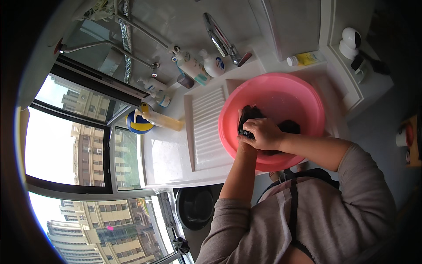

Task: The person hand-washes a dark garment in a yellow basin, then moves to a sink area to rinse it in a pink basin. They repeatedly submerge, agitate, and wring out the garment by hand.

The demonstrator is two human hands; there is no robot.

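Note:
A dark wet cloth (251, 113) is bunched between my two hands over a pink plastic basin (273, 81). My right hand (265, 132) is closed over the cloth from above, knuckles up. Beneath it, my left hand (246, 142) holds the same cloth, and most of its fingers are hidden by the fabric and by my right hand. More dark fabric (289, 126) lies in the basin beside my right wrist, partly covered by my forearm. Whether the two dark parts are one piece I cannot tell.
The basin rests over a white sink with a ribbed washboard (209, 125) at its left. Behind stand a chrome faucet (227, 49), several pump bottles (212, 64) and a yellow-labelled bottle (306, 59). A clear pump bottle (165, 120) and a volleyball (138, 123) sit by the window.

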